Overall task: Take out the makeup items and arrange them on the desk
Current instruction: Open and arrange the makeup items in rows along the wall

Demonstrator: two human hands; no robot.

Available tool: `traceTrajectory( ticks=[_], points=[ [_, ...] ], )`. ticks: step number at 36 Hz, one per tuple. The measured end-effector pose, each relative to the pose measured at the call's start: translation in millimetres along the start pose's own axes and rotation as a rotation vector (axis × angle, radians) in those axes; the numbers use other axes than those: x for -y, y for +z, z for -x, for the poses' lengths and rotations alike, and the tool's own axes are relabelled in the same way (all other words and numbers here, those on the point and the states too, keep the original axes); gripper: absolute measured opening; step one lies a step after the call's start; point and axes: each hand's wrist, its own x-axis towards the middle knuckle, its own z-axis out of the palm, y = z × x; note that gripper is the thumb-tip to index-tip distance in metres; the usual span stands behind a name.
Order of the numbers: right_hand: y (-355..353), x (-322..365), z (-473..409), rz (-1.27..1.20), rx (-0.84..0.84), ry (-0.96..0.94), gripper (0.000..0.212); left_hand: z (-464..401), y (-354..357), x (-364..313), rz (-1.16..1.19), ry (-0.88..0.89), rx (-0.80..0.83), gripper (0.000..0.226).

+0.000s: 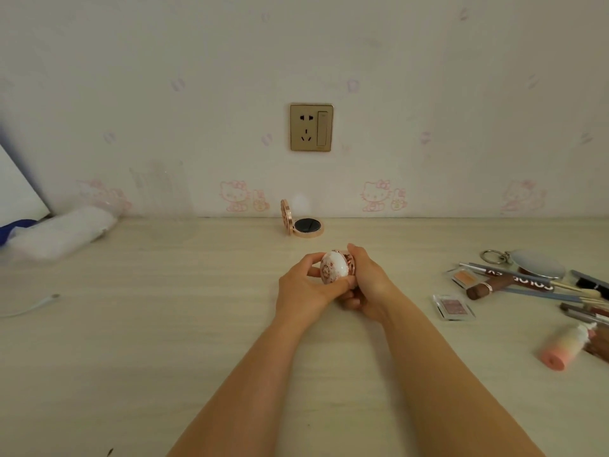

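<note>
With both hands' fingers (304, 272) curled around the round compact (334, 268), I should pry its lid gently, keeping it level.

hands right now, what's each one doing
Left hand: fingers curled round the round white compact.
Right hand: grips the same compact from the other side.
</note>
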Motion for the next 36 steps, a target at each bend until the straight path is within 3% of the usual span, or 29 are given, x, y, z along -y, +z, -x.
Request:
traceTrajectory(
  ticks=[13,18,23,25,36],
  points=[
    [-4,-3,3,0.061,0.018,-0.024,0.063,4,-7,-1,0.019,0.010,-0.074,0.049],
    [-2,-10,0,0.155,-0.182,-0.150,0.049,0,-7,5,0.093,-0.014,-0.087,0.054],
    [-9,-15,3,0.526,-0.348,-0.351,0.037,0,-7,7,0.088,0.006,-0.075,0.053],
    [-14,-16,4,0.700,-0.325,-0.390,0.035,0,-6,8,0.031,0.048,-0.060,0.054],
    [-21,-26,4,1.029,-0.095,-0.446,0.043,4,-5,6,-0.085,0.151,0.022,0.061]
  ],
)
